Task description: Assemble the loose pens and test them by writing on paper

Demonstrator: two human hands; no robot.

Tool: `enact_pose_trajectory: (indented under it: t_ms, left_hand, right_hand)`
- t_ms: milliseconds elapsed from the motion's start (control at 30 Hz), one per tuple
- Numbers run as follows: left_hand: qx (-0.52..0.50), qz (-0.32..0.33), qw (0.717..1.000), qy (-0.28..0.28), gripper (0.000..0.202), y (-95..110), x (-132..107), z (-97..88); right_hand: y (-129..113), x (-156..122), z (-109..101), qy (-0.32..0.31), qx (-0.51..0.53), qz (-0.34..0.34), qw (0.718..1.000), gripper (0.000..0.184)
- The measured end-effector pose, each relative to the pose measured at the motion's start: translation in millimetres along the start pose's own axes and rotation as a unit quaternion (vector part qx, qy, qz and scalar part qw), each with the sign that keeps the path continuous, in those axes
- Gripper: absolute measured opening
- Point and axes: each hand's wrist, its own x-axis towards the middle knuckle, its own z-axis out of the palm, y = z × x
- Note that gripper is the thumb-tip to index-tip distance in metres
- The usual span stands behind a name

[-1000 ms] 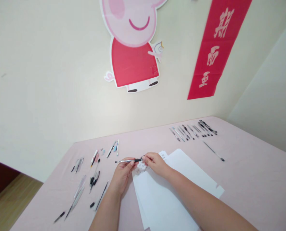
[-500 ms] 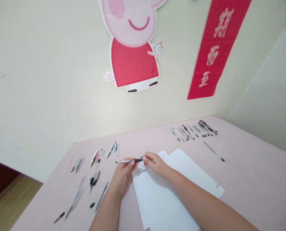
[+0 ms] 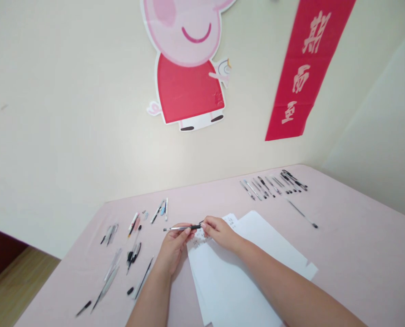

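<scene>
A slim pen (image 3: 178, 228) with a clear barrel and a black section lies level between my two hands, over the top edge of some paper. My left hand (image 3: 175, 243) is closed round its barrel, thumb on top. At the pen's right end, my right hand (image 3: 218, 231) pinches the black part; its fingertips hide that tip. Beneath the hands rest sheets of white paper (image 3: 233, 277), with small dark marks near the upper left corner.
Loose pen parts, caps and refills (image 3: 132, 254) are scattered on the pink tabletop (image 3: 352, 254) at left. A row of pens (image 3: 274, 184) lies at the back right, with a single pen (image 3: 303, 213) below it. Behind stands a wall with a pig cutout (image 3: 190, 93).
Almost nothing differs. My right hand has shifted very slightly left at the pen's end, while my left hand keeps its hold.
</scene>
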Motion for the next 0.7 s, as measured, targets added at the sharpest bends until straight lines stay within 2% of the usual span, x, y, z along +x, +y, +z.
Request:
enact_pose_trajectory:
  t_ms: [133,267,333,467,700]
  left_hand:
    - [-0.005,-0.002,1.0,0.0,0.019,0.6,0.3,0.7]
    - [-0.004,-0.002,1.0,0.006,0.019,1.2,0.7,1.1]
    - [-0.004,-0.001,1.0,0.006,0.02,1.1,0.8,1.1]
    - [-0.009,-0.007,1.0,0.009,0.022,0.5,1.3,1.3]
    - [-0.011,-0.016,0.999,0.026,0.023,-0.4,1.7,0.8]
  right_hand:
    - [0.9,-0.1,0.2,-0.009,0.008,0.001,1.0,0.035]
    - [0.9,-0.6,-0.3,-0.013,0.07,0.009,0.997,0.04]
    - [1.4,-0.8,-0.2,-0.012,0.085,0.009,0.996,0.036]
    - [4.3,-0.3,1.7,0.004,0.037,-0.008,0.999,0.021]
    - [4.1,0.0,2.5,0.012,-0.001,-0.022,1.0,0.018]
